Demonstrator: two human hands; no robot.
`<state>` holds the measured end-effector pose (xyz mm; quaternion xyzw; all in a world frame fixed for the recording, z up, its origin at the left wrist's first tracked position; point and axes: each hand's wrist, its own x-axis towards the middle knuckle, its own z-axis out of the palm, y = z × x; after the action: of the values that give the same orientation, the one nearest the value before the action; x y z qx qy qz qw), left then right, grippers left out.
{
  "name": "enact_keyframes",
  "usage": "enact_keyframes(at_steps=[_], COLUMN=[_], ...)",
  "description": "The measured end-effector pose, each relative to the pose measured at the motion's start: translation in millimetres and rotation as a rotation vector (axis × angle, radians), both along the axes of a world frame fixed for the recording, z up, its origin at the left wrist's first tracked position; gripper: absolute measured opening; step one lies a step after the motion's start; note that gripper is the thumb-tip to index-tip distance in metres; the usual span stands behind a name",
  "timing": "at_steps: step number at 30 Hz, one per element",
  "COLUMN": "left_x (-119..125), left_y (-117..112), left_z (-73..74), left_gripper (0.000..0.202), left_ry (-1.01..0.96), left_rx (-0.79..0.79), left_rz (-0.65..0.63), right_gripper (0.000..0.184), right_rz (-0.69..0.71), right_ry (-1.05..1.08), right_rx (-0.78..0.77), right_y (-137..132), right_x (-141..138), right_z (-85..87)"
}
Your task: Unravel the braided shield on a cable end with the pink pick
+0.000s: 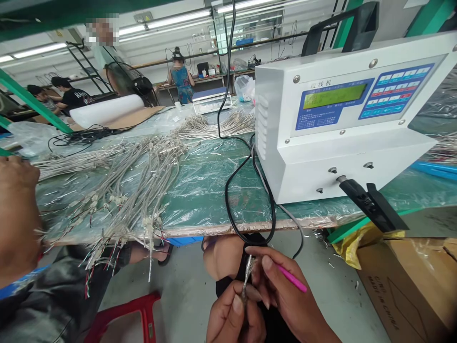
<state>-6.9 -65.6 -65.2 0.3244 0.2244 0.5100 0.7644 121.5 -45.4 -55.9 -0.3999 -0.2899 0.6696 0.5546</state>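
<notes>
The left hand (232, 314) and right hand (282, 286) pinch a braided wire (246, 281) together; the pink pen (293, 277) could snag loose strands.

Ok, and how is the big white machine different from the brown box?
The white machine sits up on the green bench, while the cardboard box sits lower down, on the floor. The machine has a lit green screen and blue button panel; the box just has black printed words. Both are big, with straight edges and flat sides.
</notes>
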Motion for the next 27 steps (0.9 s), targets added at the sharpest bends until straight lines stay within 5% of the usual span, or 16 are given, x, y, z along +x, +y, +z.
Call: enact_keyframes(at_steps=[7,14,21,27], left_x=[-6,-11,-15,-8], left_y=[3,7,5,4], left_z=[0.2,-10.0,-20.2,-13.5], left_gripper=[0.033,0.031,0.025,0.023], left_ry=[-0.107,-0.029,-0.001,-0.078], left_rx=[-0.173,-0.294,-0.335,-0.310], left_rz=[-0.162,-0.178,-0.149,-0.172], right_gripper=[0.035,0.037,0.009,0.016], right_rz=[0.177,0.315,0.235,0.153], right_ry=[-0.054,0.044,0.136,0.218], right_rx=[0.104,0.299,0.295,0.169], right_y=[-4,5,7,3], right_x=[9,19,12,5], right_z=[5.1,9.5,3.6,0.4])
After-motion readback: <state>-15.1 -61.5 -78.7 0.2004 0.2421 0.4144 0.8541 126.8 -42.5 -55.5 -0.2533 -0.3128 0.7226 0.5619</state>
